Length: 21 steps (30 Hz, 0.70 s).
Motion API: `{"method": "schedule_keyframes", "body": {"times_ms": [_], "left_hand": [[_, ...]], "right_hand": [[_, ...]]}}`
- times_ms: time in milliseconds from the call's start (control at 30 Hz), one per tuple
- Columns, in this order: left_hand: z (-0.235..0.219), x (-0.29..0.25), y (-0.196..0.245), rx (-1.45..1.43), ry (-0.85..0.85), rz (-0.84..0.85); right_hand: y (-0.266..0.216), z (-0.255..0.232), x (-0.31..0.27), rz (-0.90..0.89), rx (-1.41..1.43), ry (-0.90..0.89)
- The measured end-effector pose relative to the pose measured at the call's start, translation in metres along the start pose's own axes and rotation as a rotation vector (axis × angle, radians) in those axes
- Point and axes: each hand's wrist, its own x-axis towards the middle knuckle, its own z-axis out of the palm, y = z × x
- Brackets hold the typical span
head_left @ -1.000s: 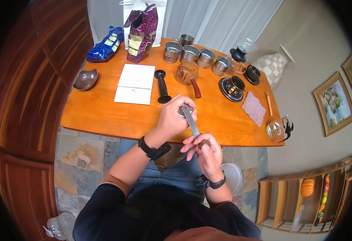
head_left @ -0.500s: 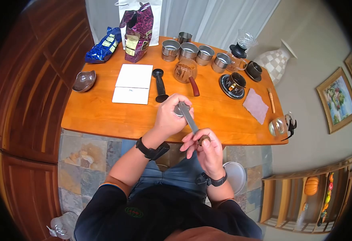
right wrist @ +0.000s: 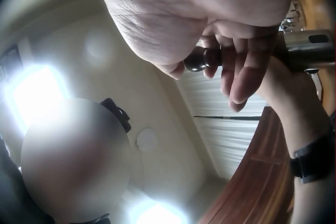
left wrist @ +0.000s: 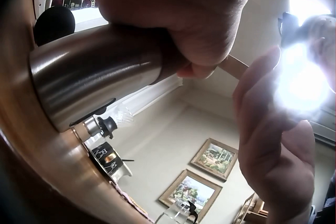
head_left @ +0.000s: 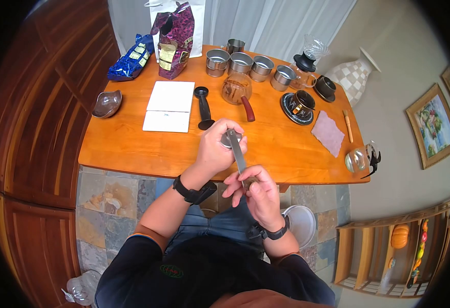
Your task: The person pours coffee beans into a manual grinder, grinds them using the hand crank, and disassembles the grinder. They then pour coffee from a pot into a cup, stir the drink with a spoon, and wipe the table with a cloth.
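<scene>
The steel hand grinder [head_left: 229, 140] is held above the front edge of the table [head_left: 132, 149], between the person's two hands. The left hand [head_left: 214, 150] is wrapped round its cylindrical body; the right hand [head_left: 264, 201] pinches the knob [head_left: 250, 183] at the end of the crank arm [head_left: 238, 155], its other fingers loosely bent. With the crank fitted on top, the grinder looks set up and grinding seems under way, but its inside is hidden, so how much is ground cannot be told. Finishing the grind, opening the grinder and emptying it appear to be left. Beyond it, the red-handled glass pot [head_left: 236, 90], the row of steel cups [head_left: 241, 63] and the ribbed glass dripper [head_left: 315, 48] stand untouched, so any brewing with them looks like a later stage.
</scene>
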Motion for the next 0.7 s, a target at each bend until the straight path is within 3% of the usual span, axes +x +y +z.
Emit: {"method": "schedule_keyframes", "body": {"times_ms": [533,700], "left_hand": [[-0.002,-0.001,0.006,0.031,-0.005,-0.100],[0.001,0.000,0.002,0.006,0.015,-0.057]], "right_hand": [[0.018,0.026,0.010,0.072,0.067,-0.160],[0.017,0.041,0.018,0.106,0.063,-0.177]]}}
